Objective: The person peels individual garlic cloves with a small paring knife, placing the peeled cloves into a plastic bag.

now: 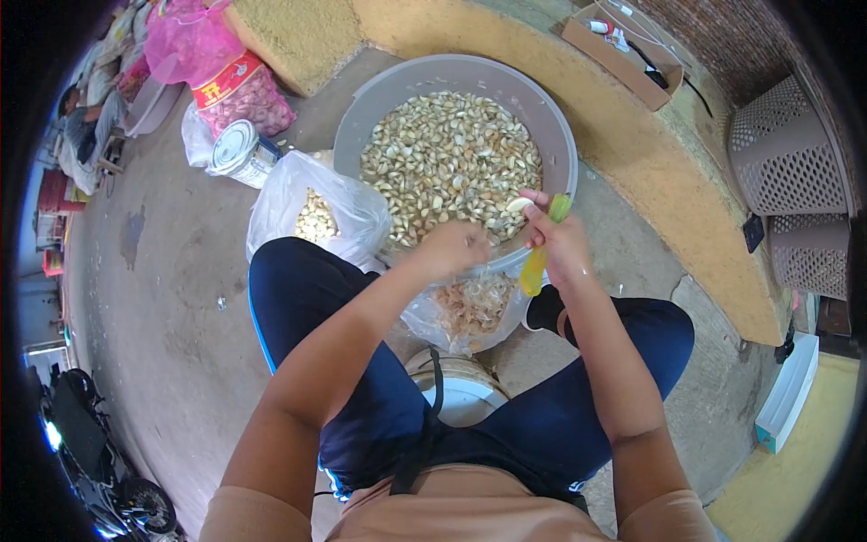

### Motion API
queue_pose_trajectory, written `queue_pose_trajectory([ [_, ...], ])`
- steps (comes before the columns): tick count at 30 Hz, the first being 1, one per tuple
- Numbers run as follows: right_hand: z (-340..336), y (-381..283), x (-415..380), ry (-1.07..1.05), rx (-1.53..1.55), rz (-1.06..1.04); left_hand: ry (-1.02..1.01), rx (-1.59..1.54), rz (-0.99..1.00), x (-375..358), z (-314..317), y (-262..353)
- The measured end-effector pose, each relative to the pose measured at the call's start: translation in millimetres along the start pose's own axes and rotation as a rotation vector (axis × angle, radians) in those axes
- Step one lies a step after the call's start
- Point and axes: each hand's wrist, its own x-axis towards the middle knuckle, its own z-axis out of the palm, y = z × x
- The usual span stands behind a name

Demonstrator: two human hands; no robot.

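Observation:
My right hand [562, 239] is closed round a yellow-green handled tool [535, 269], with a pale garlic clove [518, 205] pinched at its fingertips. Both are over the near right rim of a wide grey tub [348, 135], which holds many garlic cloves [452, 163] in water. My left hand [456, 248] hovers by the tub's near edge, its fingers curled and smeared by motion. Below the hands, a clear plastic bag [424, 316] holds papery garlic skins [474, 312]. To the left, a white plastic bag [271, 208] contains peeled cloves [314, 217].
A lidded paint bucket [237, 149] and a pink mesh sack of garlic [248, 104] stand at the left. Along the right runs a yellow ledge [668, 190] bearing a cardboard box [623, 54]. Grey perforated baskets [786, 154] stand beyond it. A motorcycle [90, 443] is at lower left.

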Motion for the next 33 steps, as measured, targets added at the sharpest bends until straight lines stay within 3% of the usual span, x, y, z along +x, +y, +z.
queue_pose_trajectory([
  [6, 0.0, 1.6, 0.4, -0.011, -0.150, -0.001, -0.400, 0.484, -0.095, -14.9, 34.7, -0.5],
  [9, 2.7, 3.5, 0.1, -0.027, -0.212, 0.006, -0.546, 0.576, -0.101, -18.8, 38.8, -4.7],
  [12, 3.9, 3.7, 0.2, -0.032, -0.288, -0.005, -0.696, 0.602, 0.018, -20.8, 33.8, 0.6],
  [18, 0.9, 9.3, 5.4, -0.045, -0.381, -0.042, -0.607, 0.730, -0.089, -21.7, 38.7, -6.4],
  [21, -2.1, 14.6, 9.5, -0.026, -0.524, -0.036, -0.540, 0.567, -0.033, -24.4, 30.2, 11.1],
  [24, -13.5, 35.7, 24.4, -0.034, -0.946, -0.295, -0.548, 0.580, -0.018, -24.7, 31.3, 9.7],
  [27, -18.0, 46.5, 30.0, -0.103, -1.480, -0.111, -0.629, 0.647, -0.090, -26.3, 31.9, 7.6],
  [30, -14.8, 54.4, 20.5, -0.055, -1.573, -0.088, -0.752, 0.619, -0.058, -27.4, 33.1, 3.6],
  [33, -4.7, 70.9, 34.4, -0.201, -1.488, -0.302, -0.826, 0.622, -0.044, -30.6, 49.2, -14.1],
])
